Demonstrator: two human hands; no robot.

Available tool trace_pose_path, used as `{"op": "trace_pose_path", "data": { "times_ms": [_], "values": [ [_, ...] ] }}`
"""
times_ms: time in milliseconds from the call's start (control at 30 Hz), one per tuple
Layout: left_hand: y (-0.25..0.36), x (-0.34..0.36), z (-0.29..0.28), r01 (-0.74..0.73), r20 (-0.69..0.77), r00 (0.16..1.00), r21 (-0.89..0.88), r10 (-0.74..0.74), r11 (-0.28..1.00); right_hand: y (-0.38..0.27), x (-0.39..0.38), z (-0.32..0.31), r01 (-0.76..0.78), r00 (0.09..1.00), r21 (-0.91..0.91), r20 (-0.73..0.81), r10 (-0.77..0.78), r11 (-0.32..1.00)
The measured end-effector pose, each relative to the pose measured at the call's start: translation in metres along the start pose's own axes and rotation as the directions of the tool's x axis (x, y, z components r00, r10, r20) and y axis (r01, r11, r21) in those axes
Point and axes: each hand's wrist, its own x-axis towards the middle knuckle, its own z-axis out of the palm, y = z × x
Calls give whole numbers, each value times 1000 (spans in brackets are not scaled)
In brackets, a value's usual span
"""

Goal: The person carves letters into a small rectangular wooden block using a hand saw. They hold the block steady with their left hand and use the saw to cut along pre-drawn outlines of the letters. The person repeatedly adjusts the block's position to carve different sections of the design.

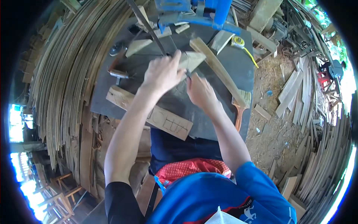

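My left hand is closed on a short, pale wood piece with an angled end, over the dark tabletop. My right hand grips a thin dark tool whose tip meets the wood's near edge; its kind is mostly hidden by my fingers. A long, dark, narrow bar slants down from the top edge and ends by my left fingers. Under my left forearm lies a pale board with pencil marks. Right of my hands, a long wood strip runs diagonally.
A blue metal fixture stands at the table's far edge. A yellow tape measure, a wood block and a flat paintbrush are on the right side. A metal-headed tool lies left. Stacked wood strips flank the table.
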Motion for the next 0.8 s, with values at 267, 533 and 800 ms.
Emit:
{"op": "trace_pose_path", "data": {
  "times_ms": [267,533,800],
  "values": [
    [-17,13,-1,119,162,980,5,-118,993,-10,-53,-9,-147,985,1,87,146,989],
    [-32,14,14,110,-24,994,62,-108,992,-6,-86,1,-229,968,76,123,219,971],
    [-18,15,17,46,-138,990,140,-27,989,-11,-61,5,-235,971,118,85,226,965]
  ]
}}
